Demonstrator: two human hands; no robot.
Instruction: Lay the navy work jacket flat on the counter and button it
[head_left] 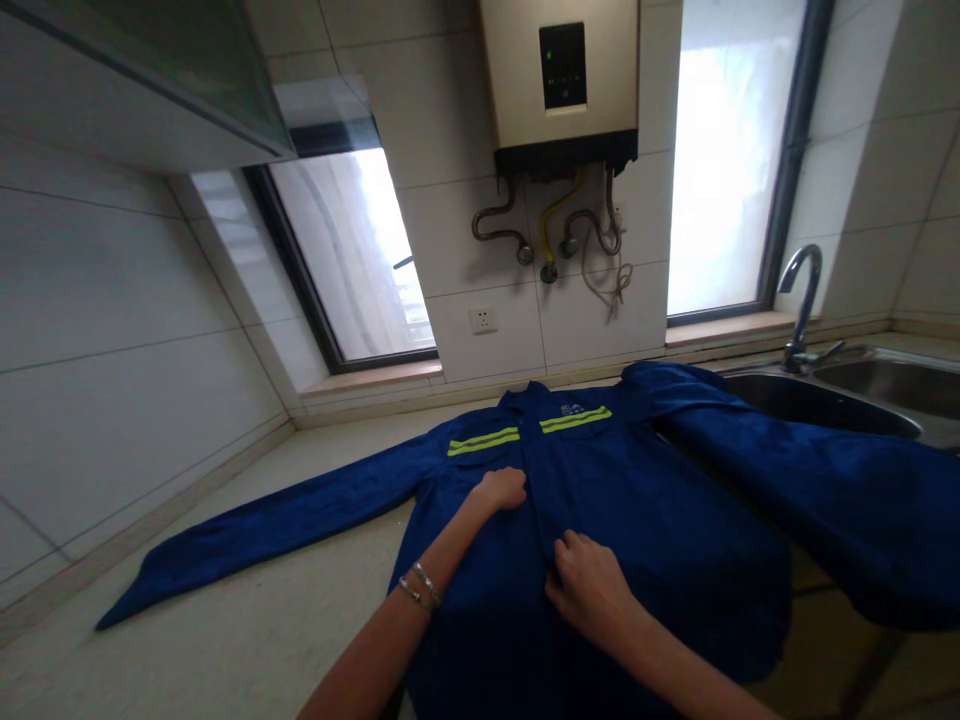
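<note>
A blue work jacket (660, 520) with yellow-green and grey chest stripes lies spread on the counter, collar toward the wall. One sleeve stretches out to the left; the other runs right, past the sink's edge, and hangs over the front. My left hand (501, 490), with bracelets on the wrist, is closed on the jacket's front placket below the chest stripe. Lower down and a little to the right, my right hand (589, 585) pinches the same front edge with curled fingers. The fingertips of both hands are partly hidden.
The pale counter (285, 620) runs along a tiled wall. A metal sink (930, 365) with a curved faucet (804, 300) is at the right. Above hang a water heater (517, 80) and its pipes. A wall cabinet (142, 110) juts out at upper left.
</note>
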